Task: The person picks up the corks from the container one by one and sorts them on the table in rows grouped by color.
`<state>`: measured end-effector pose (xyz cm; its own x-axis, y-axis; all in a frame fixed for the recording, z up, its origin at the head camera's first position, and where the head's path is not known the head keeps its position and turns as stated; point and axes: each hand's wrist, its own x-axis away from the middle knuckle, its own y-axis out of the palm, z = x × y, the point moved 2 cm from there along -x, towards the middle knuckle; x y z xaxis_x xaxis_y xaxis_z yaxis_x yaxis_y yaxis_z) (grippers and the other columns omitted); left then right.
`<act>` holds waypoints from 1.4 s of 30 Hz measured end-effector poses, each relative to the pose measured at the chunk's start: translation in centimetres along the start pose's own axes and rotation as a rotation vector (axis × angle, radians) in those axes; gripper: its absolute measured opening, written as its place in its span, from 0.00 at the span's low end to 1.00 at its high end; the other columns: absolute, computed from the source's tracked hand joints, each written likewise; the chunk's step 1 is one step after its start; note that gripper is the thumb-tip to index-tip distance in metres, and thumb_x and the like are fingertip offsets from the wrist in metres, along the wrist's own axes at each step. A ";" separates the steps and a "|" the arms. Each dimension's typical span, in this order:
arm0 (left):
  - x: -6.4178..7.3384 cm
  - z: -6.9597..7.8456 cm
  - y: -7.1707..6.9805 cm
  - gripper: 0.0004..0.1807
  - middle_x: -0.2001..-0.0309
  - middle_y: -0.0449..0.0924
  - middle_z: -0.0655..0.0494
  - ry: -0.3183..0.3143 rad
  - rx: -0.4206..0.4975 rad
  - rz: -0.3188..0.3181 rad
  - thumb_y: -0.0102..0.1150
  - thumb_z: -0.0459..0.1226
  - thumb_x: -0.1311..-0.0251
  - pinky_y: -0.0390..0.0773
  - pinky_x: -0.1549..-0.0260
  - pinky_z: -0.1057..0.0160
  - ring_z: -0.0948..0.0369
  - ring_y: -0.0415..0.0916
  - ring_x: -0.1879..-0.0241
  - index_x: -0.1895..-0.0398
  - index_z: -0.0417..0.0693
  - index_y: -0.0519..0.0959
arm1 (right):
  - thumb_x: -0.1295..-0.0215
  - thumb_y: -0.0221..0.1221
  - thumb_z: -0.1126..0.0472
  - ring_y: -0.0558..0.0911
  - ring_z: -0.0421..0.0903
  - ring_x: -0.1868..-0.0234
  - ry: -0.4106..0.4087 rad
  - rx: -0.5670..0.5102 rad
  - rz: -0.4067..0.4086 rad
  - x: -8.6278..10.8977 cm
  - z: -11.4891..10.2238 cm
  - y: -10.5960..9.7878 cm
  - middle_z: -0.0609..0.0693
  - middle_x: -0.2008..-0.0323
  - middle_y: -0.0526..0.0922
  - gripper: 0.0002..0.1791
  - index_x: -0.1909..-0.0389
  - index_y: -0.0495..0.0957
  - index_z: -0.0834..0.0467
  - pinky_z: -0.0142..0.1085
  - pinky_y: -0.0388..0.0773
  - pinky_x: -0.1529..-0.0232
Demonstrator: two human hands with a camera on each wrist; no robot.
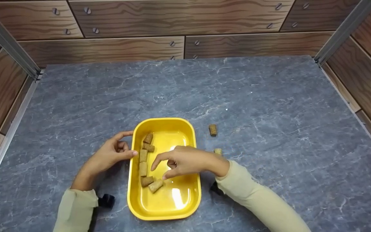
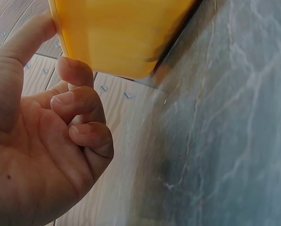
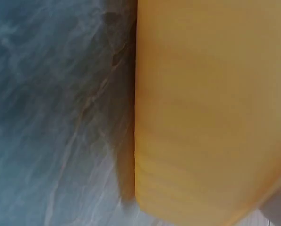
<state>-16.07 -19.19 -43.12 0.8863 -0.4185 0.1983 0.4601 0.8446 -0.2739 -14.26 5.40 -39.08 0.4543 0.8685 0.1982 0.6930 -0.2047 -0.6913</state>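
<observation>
A yellow tray (image 1: 164,216) holds several corks, lined up in a bent row along its left side. The bottom cork (image 1: 156,186) lies slantwise beside a darker cork (image 1: 147,181). Over the tray, my right hand (image 1: 185,161) has its thumb and index finger apart, thumb tip close to the bottom cork, nothing between them. My left hand (image 1: 109,151) holds the tray's left rim, thumb over the edge and index finger against the outside. In the left wrist view, its other fingers (image 2: 79,103) curl beside the tray wall. The right wrist view shows just the tray's side (image 3: 202,103).
On the grey marbled table (image 1: 269,96), a brown cork (image 1: 213,130) stands to the right of the tray. A paler cork (image 1: 217,151) is partly hidden behind the right wrist. Wood-patterned panels (image 1: 134,48) rise along the back and sides.
</observation>
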 end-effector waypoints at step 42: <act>0.2 0.0 -0.1 0.38 0.75 0.73 0.56 0.012 -0.001 -0.014 0.66 0.38 0.42 0.68 0.73 0.68 0.65 0.66 0.77 0.30 0.40 0.60 | 0.41 0.59 0.69 0.57 0.33 0.86 -0.013 0.109 -0.279 -2.9 0.9 1.5 0.40 0.89 0.60 0.27 0.44 0.80 0.38 0.25 0.57 0.82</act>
<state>-15.96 -19.33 -43.09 0.8803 -0.4343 0.1910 0.4726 0.8383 -0.2718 -15.06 2.99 -41.36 0.2470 0.8901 0.3830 0.7258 0.0919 -0.6818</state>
